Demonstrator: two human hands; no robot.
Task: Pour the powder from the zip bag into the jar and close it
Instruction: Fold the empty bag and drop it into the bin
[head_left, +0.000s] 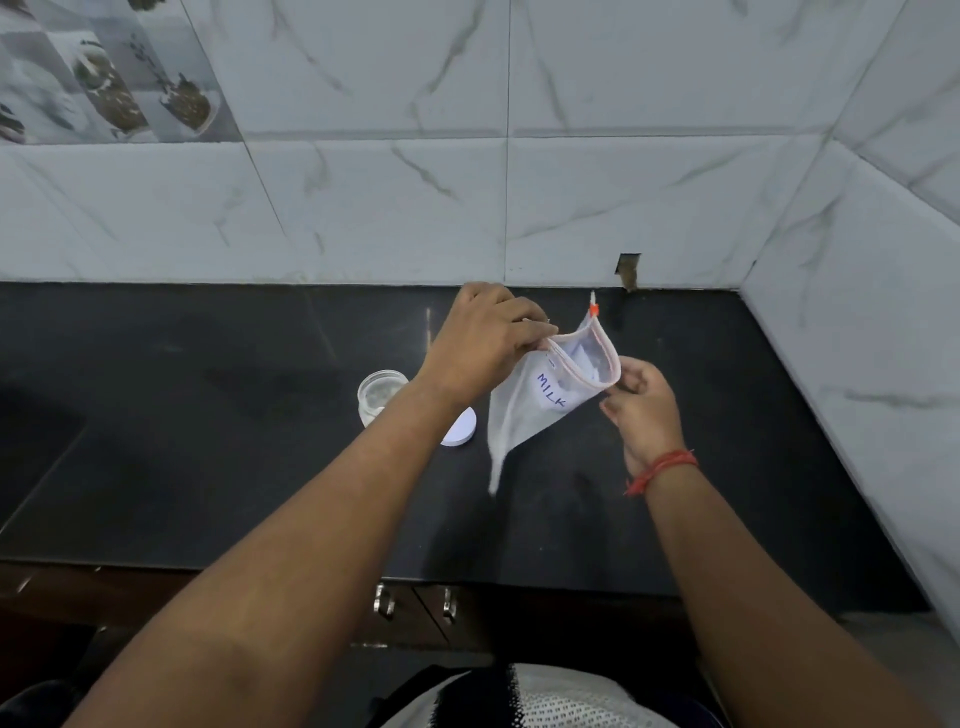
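Note:
A clear zip bag (524, 410) labelled MILK hangs in the air above the black counter, its mouth spread wide and its orange slider at the far end. My left hand (485, 338) pinches the left lip of the mouth. My right hand (644, 400) pinches the right lip. White powder shows inside the bag. A small clear jar (378, 395) stands open on the counter to the left of the bag, partly behind my left forearm. Its white lid (462, 431) lies flat beside it, also half hidden by the forearm.
The black counter (208, 441) runs to a marble-tiled wall (467, 208) at the back and another on the right (857, 364). A dark sink edge (31, 447) shows at far left. Cabinet handles (384, 603) sit under the counter's front edge.

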